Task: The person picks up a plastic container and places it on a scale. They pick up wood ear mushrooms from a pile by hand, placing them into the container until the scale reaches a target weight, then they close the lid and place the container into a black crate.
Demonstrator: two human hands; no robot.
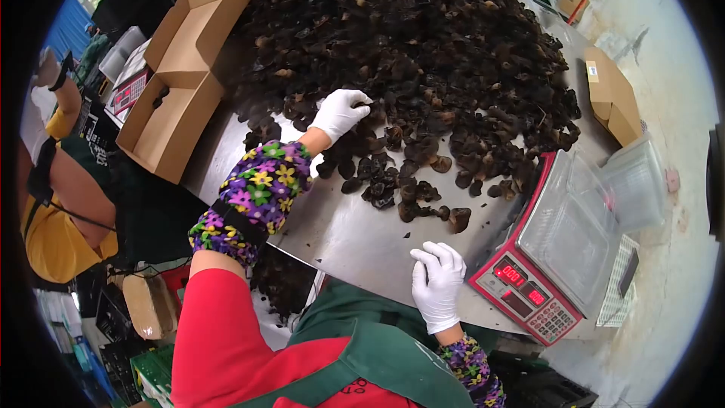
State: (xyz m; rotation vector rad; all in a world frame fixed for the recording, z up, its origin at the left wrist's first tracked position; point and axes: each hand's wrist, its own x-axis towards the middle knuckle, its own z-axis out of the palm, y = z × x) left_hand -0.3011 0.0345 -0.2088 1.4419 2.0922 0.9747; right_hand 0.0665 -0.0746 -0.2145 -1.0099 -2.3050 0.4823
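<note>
A big heap of dark wood ear mushrooms (423, 45) covers the far part of the steel table (332, 227). At the heap's near left edge is my left hand (337, 115), in a white glove, its fingers curled together; whatever they may pinch is hidden. My right hand (439, 285), gloved too, rests near the table's front edge with thumb and fingers apart, holding nothing. Between the hands lie loose mushroom pieces (377, 181). Right of my right hand stands a red electronic scale (521, 295) with lit digits and a clear plastic tray (578, 219) on top.
An open cardboard box (177, 125) stands at the left table edge, another carton (610, 94) at the right. Stacked clear containers (634, 185) are beside the scale. A co-worker's arm (79, 181) shows at far left, near a second scale (130, 93).
</note>
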